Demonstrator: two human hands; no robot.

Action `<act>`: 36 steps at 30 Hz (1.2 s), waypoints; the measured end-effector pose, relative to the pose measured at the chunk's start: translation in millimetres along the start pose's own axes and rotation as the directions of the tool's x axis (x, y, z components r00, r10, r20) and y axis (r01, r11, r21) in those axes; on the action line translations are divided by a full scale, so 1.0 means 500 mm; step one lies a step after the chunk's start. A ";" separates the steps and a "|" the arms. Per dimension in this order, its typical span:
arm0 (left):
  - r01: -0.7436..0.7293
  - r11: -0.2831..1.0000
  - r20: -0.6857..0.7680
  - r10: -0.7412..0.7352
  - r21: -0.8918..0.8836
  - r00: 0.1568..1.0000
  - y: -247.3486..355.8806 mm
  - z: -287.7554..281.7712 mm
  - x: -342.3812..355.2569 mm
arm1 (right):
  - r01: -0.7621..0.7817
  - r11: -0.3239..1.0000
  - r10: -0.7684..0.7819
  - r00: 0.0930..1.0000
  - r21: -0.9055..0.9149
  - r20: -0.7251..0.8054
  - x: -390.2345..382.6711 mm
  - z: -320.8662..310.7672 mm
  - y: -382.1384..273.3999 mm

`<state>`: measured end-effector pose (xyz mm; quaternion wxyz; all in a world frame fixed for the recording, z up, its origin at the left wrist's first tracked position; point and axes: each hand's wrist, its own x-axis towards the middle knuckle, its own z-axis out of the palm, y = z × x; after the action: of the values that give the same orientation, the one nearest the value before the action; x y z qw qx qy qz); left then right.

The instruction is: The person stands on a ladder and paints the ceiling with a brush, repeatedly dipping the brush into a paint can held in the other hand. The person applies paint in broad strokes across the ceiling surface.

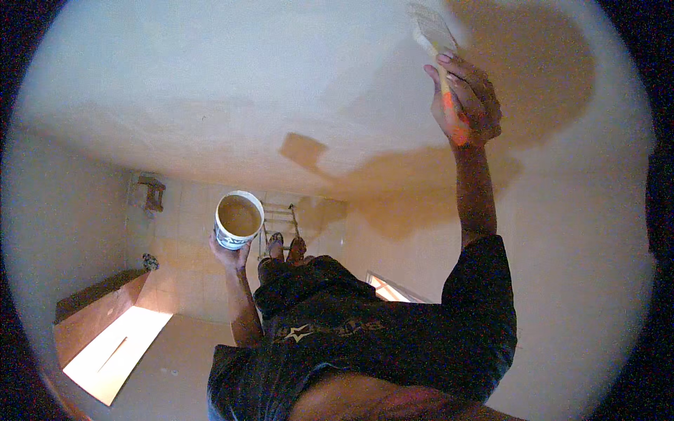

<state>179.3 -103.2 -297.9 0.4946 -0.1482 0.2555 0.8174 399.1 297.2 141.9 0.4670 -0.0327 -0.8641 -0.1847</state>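
Observation:
My right hand (467, 102) is raised at the upper right, its fingers closed round the handle of a wide paintbrush (434, 29). The handle is pale near the bristles and orange toward its end. The pale bristles point up and lie at or close to the white wall (232, 63); whether they touch it I cannot tell. Lower left, my left hand (230, 254) holds a white bucket (232, 238) from its side and underneath. Inside the bucket is a brownish liquid (239, 214), with its surface a little below the rim.
My feet (284, 245) are on or beside a ladder (281, 214), with the tiled floor (189, 210) far below. A small brown wooden object (150, 194) stands by the left wall. A brown door (102, 309) is beside a bright opening (116, 354). Shadows darken the wall.

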 end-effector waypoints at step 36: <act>-0.206 0.964 -0.005 0.210 0.166 0.978 -0.035 -0.018 -0.003 | 0.221 0.948 -0.218 0.975 -0.228 0.037 -0.077 0.067 0.128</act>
<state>195.3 -102.6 -309.3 0.4136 -0.0884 0.3416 0.8393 408.9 373.1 112.3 0.4319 0.0087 -0.8376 -0.3344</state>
